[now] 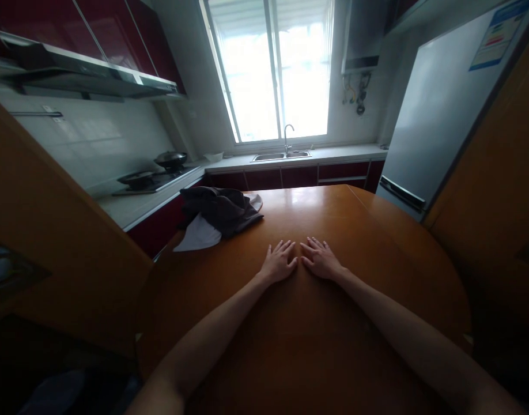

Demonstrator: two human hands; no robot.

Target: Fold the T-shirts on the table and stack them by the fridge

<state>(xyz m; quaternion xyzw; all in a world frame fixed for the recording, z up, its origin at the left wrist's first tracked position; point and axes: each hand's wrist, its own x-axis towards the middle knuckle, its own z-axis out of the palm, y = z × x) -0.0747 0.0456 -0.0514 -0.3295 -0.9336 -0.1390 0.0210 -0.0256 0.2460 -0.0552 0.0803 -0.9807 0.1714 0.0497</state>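
Observation:
My left hand [280,262] lies flat on the brown wooden table [377,259], fingers spread and nothing in it. Beside it, a small gap away, my right hand [320,258] rests palm down on the same tabletop, its fingers apart and holding nothing. Beyond my left hand, toward the table's far left edge, sits a crumpled heap of dark cloth [223,208]. White cloth [198,233] sticks out from under its near left side, and a lighter bit shows behind it at the right. Whether these are garments I cannot tell.
A counter with a sink [268,157] and faucet [286,135] runs beneath the window. On the left, a lidded pan [170,158] stands on the stove [161,180] below a range hood [95,75]. A fridge [437,109] stands at the right, near the table's rounded edge.

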